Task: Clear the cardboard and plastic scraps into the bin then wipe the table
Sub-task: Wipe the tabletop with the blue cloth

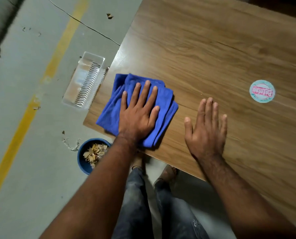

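A folded blue cloth (166,102) lies near the left corner of the wooden table (204,49). My left hand (138,114) presses flat on the cloth with straight, spread fingers. To the right, my right hand (206,128) rests flat on the bare tabletop, fingers straight, holding nothing. On the floor below the table's near corner stands a blue bin (82,161) holding cardboard and plastic scraps (94,153).
A round sticker (262,90) is stuck to the table at the right. A clear plastic tray (85,81) sits on the floor beside the table's left edge. A plastic scrap (71,144) and small bits lie on the floor near the bin. My legs stand under the table edge.
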Demonstrator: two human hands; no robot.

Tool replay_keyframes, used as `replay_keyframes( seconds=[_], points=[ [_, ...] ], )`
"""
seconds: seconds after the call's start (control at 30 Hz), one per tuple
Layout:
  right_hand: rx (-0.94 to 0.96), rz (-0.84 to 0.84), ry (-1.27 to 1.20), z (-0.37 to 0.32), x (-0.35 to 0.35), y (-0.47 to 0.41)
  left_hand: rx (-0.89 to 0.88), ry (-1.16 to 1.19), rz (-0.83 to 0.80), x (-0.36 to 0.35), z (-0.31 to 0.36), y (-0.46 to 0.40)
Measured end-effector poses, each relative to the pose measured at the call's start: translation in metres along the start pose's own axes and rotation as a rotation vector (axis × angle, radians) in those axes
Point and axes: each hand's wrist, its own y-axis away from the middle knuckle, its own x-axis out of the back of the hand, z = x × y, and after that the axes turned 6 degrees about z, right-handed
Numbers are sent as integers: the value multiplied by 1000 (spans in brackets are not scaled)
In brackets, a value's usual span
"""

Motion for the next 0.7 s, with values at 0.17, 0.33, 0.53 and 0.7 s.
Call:
replay_keyframes(
  seconds=[0.17, 0.33, 0.53, 0.7],
  points=[
    [-10, 9, 6, -4, -1, 1, 93, 31, -7, -3, -17, -63],
    [-2, -12, 5, -4, 2, 1, 206, 40, -27, 5, -39, -21],
    [-5, -11, 9, -4, 4, 1, 313, -44, -67, 18, -54, 50],
    [-9, 49, 40, 0, 1, 2, 60, 19, -14, -5, 30, -15]
  ],
)
